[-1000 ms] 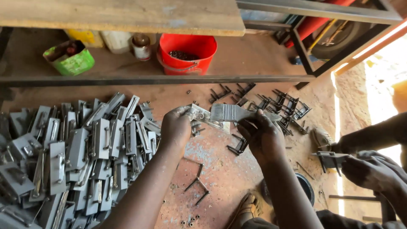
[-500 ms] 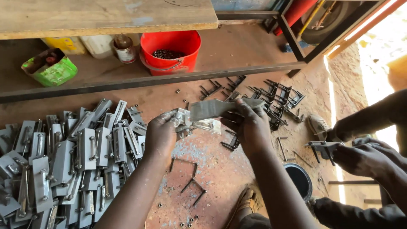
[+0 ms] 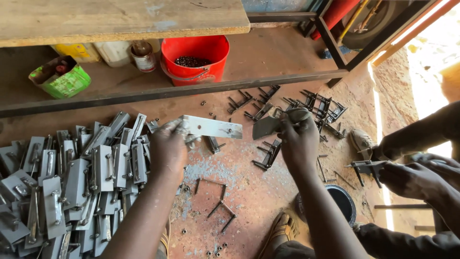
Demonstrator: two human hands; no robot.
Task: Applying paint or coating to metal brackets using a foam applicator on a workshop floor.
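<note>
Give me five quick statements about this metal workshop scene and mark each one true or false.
1. The left hand holds a flat grey metal plate. True.
2. The right hand is empty. False: it grips a small bent metal piece.
3. The red bucket sits on the ground beside the feet. False: it stands on the low shelf, under the wooden board.
4. A heap of grey metal latches lies to the person's left. True.
5. No one else is in view. False: a co-worker's hands hold a dark metal part on the right.
</note>
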